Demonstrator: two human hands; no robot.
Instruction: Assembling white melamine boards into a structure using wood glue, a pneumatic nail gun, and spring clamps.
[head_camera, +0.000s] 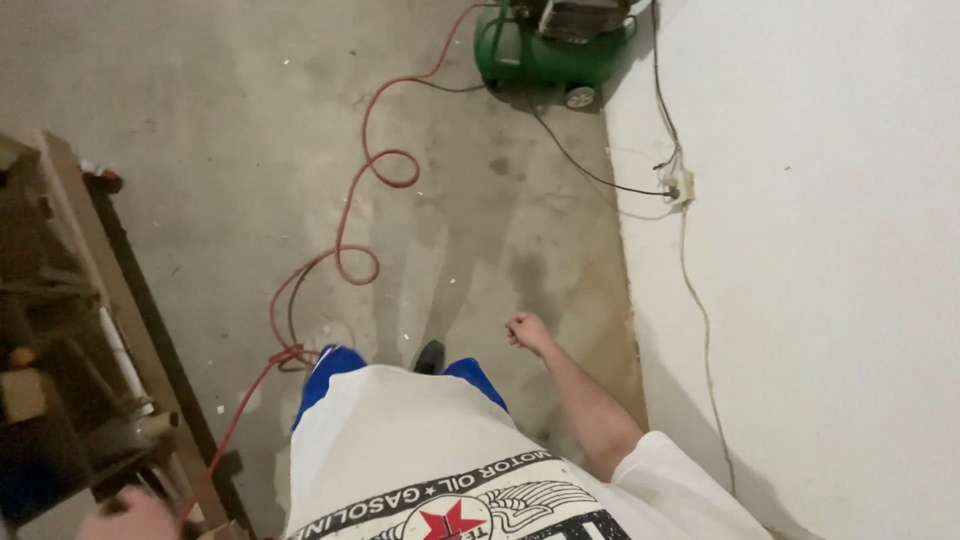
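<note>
Right hand (527, 331) is curled into a loose fist, holding nothing, above bare concrete floor (200, 150) to the right of the red hose (345, 235). Left hand (130, 515) sits blurred at the hose's near end; grip cannot be told. Hose runs away to the green compressor (545, 45) by the white wall (820, 250).

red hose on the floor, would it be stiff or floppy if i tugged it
Probably floppy: the red hose lies in loose loops and curves across the floor. A tug would likely drag the loops straight, not lift it in one piece. It runs toward the green compressor, so it may catch there.
</note>
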